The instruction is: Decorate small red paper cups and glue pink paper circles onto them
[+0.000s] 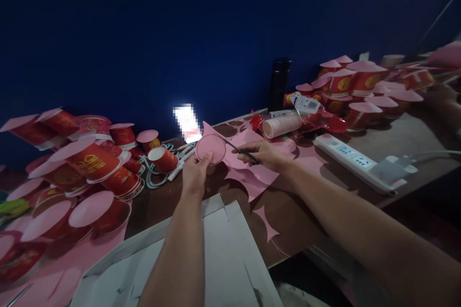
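My left hand (194,176) grips a piece of pink paper (212,146) by its lower edge, thumb on top. A dark round outline shows on that paper, and a pointed corner sticks up beyond it. In my right hand (264,155) are scissors (248,156) with dark handles, fingers closed round them. Their blades reach the upper right edge of the outline. Larger pink sheets with curved cut-outs (254,182) lie beneath my right hand. A small star-like pink scrap (265,223) rests nearer the table's front edge.
Red paper cups (86,163) topped with pink discs crowd the left; more cups (340,84) stand at the back right. A sleeve of cups (283,126), a black bottle (279,84), a power strip (355,163), a lit blurred screen (187,122) and a white box (230,249) surround my hands.
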Demonstrator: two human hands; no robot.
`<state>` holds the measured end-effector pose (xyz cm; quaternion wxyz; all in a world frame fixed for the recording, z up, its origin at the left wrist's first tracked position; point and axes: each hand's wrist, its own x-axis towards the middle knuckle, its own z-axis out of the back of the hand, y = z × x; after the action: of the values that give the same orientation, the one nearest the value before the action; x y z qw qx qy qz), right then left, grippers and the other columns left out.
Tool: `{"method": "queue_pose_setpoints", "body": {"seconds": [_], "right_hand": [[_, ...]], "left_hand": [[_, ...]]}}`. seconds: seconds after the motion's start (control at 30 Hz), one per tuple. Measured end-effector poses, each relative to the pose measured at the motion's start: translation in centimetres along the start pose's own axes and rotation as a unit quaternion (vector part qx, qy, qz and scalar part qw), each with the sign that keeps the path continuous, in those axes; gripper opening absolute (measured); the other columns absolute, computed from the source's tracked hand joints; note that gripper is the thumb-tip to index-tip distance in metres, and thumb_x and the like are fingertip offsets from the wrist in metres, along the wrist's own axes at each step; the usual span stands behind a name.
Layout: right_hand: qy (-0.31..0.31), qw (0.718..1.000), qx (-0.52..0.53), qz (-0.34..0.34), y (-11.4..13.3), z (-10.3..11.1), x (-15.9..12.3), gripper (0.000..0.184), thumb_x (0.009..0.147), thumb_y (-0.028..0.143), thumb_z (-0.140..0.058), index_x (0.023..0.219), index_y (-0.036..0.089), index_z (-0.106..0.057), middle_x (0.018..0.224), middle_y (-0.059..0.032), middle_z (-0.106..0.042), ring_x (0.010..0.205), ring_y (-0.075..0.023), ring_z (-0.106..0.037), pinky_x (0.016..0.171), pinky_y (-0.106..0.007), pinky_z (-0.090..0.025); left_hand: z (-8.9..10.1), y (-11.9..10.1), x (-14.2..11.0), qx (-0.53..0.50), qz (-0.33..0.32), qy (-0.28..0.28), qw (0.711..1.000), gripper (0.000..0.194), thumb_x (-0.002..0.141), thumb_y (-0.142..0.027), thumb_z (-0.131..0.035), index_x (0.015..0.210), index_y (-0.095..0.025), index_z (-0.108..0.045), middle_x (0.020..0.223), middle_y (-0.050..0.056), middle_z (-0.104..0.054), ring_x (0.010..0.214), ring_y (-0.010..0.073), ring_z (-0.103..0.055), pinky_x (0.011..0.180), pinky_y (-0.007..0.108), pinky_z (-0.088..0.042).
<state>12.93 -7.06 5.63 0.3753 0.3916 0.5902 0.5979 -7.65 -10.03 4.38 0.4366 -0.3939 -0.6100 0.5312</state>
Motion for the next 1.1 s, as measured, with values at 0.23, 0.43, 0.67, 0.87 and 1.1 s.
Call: {"method": "queue_pose_setpoints", "body": {"seconds": [0.23,0.43,0.67,0.87,1.1], "right_hand": [[-0.001,1.000,-0.001,-0.008,0.0,-0.1,-0.1,0.050,0.059,0.040,-0.083,0.100,0.013,-0.075,0.069,-0.0018,-0.064,0.057,-0.0062,-0.048,0.052,-0.022,-0.042],[-0.002,1.000,-0.009,-0.006,0.0,-0.1,-0.1,0.051,0.059,0.040,-0.083,0.101,0.012,-0.074,0.069,-0.0018,-0.064,0.057,-0.0064,-0.049,0.053,-0.022,-0.043],[0.008,1.000,-0.019,0.001,-0.6,0.1,0.1,0.050,0.063,0.042,-0.081,0.103,0.014,-0.074,0.073,-0.0034,-0.066,0.058,-0.0068,-0.051,0.054,-0.022,-0.045],[0.008,1.000,-0.018,0.003,-1.0,0.3,0.3,0.050,0.063,0.042,-0.081,0.105,0.016,-0.073,0.076,-0.0033,-0.068,0.060,-0.0080,-0.054,0.058,-0.023,-0.047],[-0.003,1.000,0.009,-0.002,-0.6,0.0,0.1,0.049,0.060,0.039,-0.083,0.101,0.014,-0.074,0.069,-0.0010,-0.064,0.057,-0.0065,-0.050,0.054,-0.022,-0.043]], "left_hand": [[0.2,0.2,0.2,-0.003,0.005,-0.003,1.000,0.050,0.062,-0.048,-0.076,0.096,-0.011,-0.072,0.082,0.009,-0.071,0.068,0.0191,-0.063,0.068,0.032,-0.050],[0.3,0.3,0.4,-0.029,0.012,0.003,1.000,0.053,0.061,-0.049,-0.076,0.096,-0.010,-0.071,0.081,0.009,-0.071,0.068,0.0199,-0.064,0.068,0.034,-0.051],[0.4,0.1,0.3,-0.021,0.007,0.003,1.000,0.050,0.063,-0.049,-0.074,0.095,-0.011,-0.071,0.076,0.007,-0.070,0.063,0.0189,-0.063,0.065,0.033,-0.050],[0.1,0.0,0.1,-0.003,0.004,0.018,1.000,0.050,0.060,-0.048,-0.076,0.095,-0.012,-0.071,0.078,0.008,-0.071,0.073,0.0221,-0.065,0.070,0.034,-0.051],[0.0,0.2,0.1,-0.017,0.015,0.017,1.000,0.049,0.060,-0.048,-0.076,0.094,-0.013,-0.072,0.076,0.008,-0.070,0.072,0.0229,-0.065,0.069,0.034,-0.051]]}}
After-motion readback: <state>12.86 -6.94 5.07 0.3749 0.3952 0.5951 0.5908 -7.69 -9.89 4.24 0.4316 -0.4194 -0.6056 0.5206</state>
